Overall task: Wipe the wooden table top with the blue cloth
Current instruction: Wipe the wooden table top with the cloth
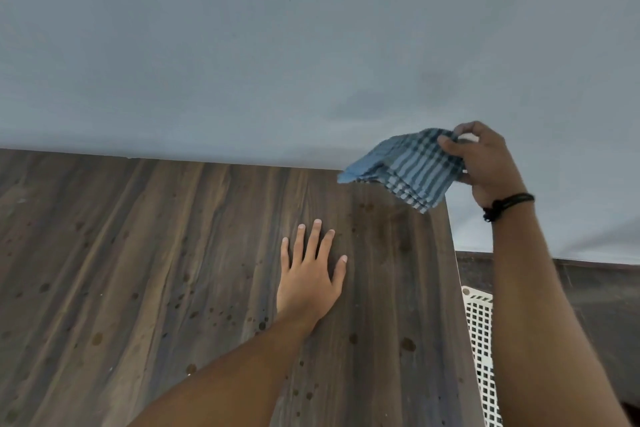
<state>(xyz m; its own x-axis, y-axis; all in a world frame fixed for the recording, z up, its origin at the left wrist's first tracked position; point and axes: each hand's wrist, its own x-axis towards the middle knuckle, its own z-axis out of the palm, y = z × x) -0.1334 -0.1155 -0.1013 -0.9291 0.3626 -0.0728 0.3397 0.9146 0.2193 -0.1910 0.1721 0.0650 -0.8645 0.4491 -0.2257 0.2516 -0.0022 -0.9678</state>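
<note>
Abutting grey-blue wall (242,45), spotted wooden table top (138,253), blue cloth (405,170) above corner.

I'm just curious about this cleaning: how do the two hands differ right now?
The left hand lies flat on the table, fingers spread; the right hand is raised near the far right corner. The left hand holds nothing; the right hand grips a folded blue cloth. The right wrist wears a dark band; the left wrist is bare. Both arms stretch forward.
</note>
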